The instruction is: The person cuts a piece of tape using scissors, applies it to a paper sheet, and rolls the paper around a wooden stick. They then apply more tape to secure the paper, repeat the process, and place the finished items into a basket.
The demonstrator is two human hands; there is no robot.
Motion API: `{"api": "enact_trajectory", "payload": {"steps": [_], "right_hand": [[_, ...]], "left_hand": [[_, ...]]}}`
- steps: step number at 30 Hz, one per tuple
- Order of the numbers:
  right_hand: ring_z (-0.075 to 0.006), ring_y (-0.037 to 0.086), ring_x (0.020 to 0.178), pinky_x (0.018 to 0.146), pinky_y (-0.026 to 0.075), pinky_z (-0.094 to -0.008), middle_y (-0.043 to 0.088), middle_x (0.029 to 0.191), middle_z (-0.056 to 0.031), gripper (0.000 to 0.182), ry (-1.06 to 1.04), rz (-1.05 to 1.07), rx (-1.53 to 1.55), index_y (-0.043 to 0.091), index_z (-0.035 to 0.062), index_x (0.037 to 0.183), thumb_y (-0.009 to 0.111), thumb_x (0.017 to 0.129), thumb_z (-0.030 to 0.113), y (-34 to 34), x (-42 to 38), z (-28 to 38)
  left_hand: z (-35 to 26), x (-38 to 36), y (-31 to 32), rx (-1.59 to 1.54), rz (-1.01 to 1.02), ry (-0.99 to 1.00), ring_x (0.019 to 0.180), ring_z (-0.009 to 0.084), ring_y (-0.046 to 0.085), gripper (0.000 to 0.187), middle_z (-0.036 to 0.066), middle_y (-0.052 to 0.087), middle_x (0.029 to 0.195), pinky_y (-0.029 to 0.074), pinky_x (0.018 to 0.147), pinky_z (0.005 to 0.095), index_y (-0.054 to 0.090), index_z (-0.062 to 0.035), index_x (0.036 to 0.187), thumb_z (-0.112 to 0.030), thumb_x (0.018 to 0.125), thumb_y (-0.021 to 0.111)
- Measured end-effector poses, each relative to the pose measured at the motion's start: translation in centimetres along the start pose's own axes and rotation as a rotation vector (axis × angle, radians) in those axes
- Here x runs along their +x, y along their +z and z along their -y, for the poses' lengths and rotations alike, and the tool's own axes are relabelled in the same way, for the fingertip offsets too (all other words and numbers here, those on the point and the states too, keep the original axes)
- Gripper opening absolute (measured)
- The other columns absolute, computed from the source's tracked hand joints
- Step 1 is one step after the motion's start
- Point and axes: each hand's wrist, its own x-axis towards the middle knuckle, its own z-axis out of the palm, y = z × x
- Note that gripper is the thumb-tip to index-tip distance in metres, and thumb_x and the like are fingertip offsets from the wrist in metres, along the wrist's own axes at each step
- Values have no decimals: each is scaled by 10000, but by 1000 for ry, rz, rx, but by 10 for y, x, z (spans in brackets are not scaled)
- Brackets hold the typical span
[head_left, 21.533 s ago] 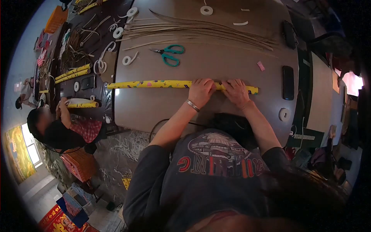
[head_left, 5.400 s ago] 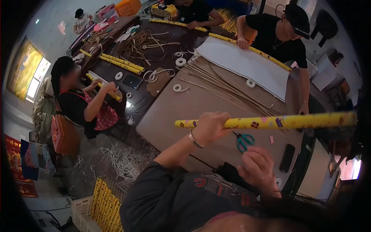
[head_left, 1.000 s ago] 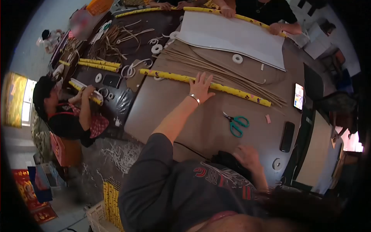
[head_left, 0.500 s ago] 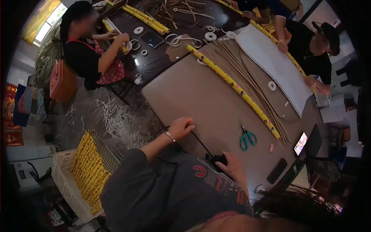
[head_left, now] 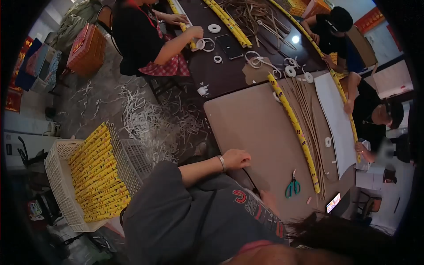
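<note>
My left hand, with a metal band at its wrist, is closed in a loose fist over the near table edge, beside a thin dark line like a cord. What it may hold is hidden. Lower right, my right hand is blurred at the table edge against my grey shirt, its fingers unclear. Teal-handled scissors lie on the brown table board. Beyond them lies a long yellow patterned tube, next to thin brown strips.
Co-workers handle yellow tubes at the far left and along the right side. A white sheet, tape rolls and a dark phone lie on the tables. At lower left, a white crate holds many yellow tubes; paper shreds cover the floor.
The view has turned left, so the table and tubes appear farther right. My left hand stays closed at the table edge. My right hand sits lower in view and is less distinct.
</note>
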Motion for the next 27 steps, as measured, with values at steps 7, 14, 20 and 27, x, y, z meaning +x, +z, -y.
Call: {"api": "enact_trajectory", "payload": {"steps": [7,14,20,27], "right_hand": [[-425,621,881,731,484,-509,644,889,-219,263,48,181,131,609,34,967,614,880,282,-9,18,-1],[-447,617,941,788,490,-495,652,975,-252,261,93,349,-16,644,54,1006,590,879,276,55,67,-54],[-435,623,958,792,490,-466,655,1018,-259,284,-92,482,-128,650,45,1056,558,903,267,-25,94,-34],[-443,618,916,759,483,-476,653,974,-261,316,-594,331,356,628,48,1068,518,921,305,-30,70,20]], "left_hand": [[41,-62,-112,-156,-508,-270,765,284,646,190,125,655,871,507,668,365,668,-34,972,-200,885,636],[140,-161,-124,-170,-506,-837,811,256,675,270,125,698,902,529,728,364,670,-32,1007,-268,877,653],[177,-332,21,-443,-668,-1583,615,265,588,332,138,625,665,482,638,424,681,-42,722,-262,944,570],[137,-439,152,-141,-1127,-1885,910,372,656,317,179,695,924,506,848,455,719,-44,865,-345,849,620]]}}
